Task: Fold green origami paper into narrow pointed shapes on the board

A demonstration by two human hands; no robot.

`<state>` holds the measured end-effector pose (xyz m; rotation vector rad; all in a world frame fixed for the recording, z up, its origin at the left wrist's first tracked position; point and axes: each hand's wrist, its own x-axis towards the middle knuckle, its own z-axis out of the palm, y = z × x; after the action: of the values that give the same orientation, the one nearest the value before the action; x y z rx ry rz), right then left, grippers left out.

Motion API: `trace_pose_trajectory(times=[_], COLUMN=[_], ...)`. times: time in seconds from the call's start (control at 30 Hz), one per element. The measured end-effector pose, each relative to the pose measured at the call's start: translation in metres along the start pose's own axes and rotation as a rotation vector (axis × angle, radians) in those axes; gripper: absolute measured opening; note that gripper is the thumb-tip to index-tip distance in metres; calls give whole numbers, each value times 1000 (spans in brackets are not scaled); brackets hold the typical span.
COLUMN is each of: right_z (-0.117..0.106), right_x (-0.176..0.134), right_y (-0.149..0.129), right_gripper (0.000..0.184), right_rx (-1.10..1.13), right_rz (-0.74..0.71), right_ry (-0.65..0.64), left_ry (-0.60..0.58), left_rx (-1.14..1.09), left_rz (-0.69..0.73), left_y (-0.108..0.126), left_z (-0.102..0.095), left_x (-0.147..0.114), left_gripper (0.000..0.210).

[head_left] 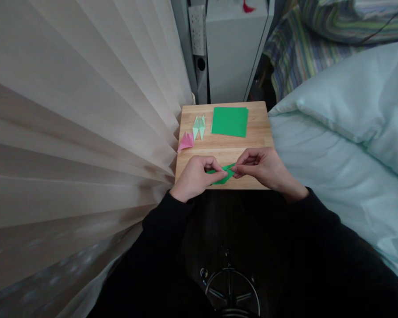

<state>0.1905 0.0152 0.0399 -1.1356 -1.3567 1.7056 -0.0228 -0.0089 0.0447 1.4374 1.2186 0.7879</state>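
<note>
A partly folded piece of green origami paper (228, 176) is held just above the near edge of the small wooden table (205, 152). My left hand (200, 176) pinches it from the left between thumb and forefinger. From the right, my right hand (260, 168) pinches its upper right end with the fingertips. The fingers cover part of the folds. Farther back lies a stack of green paper sheets (230, 122). Left of the stack are a pale green folded paper figure (199, 127) and a pink folded paper figure (186, 141), close together.
A pleated beige curtain (86, 110) hangs along the table's left side. Against the right side is a bed with a pale blue quilt (345, 132). Behind the table stands a grey-white cabinet (234, 53). Below is a round metal chair base (232, 287).
</note>
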Motion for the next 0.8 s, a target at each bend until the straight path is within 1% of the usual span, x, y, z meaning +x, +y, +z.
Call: trace_pose_trajectory(times=[0.13, 0.2, 0.27, 0.33, 0.37, 0.43, 0.5, 0.6, 0.67, 0.73, 0.8], right_z=[1, 4, 7, 12, 14, 17, 19, 19, 18, 16, 15], right_x=[-1, 0, 2, 5, 6, 9, 10, 11, 11, 10, 9], right_y=[0, 2, 5, 10, 13, 18, 22, 24, 23, 20, 18], right_gripper=[42, 45, 49, 53, 54, 49, 40, 30, 28, 30, 32], right_rx=[-9, 6, 47, 96, 112, 97, 43, -16, -28, -35, -54], right_rz=[-14, -38, -63, -79, -82, -90, -116, -156, -159, -153, -142], right_ry=[6, 43, 117, 189, 204, 186, 154, 147, 148, 133, 100], left_ry=[-36, -45, -24, 27, 57, 115, 154, 132, 122, 181, 259], left_rx=[-86, -163, -219, -253, -265, -283, -291, -311, -304, -222, -106], left_rz=[-44, -59, -56, -29, -10, 25, 34, 6, 2, 34, 76], left_y=[0, -1, -3, -6, -8, -11, -13, -13, -12, -11, -11], left_z=[0, 1, 3, 5, 7, 10, 14, 20, 21, 21, 20], left_x=[0, 1, 2, 4, 5, 6, 8, 8, 8, 8, 8], left_gripper=[22, 22, 20, 21, 23, 27, 32, 39, 33, 21, 14])
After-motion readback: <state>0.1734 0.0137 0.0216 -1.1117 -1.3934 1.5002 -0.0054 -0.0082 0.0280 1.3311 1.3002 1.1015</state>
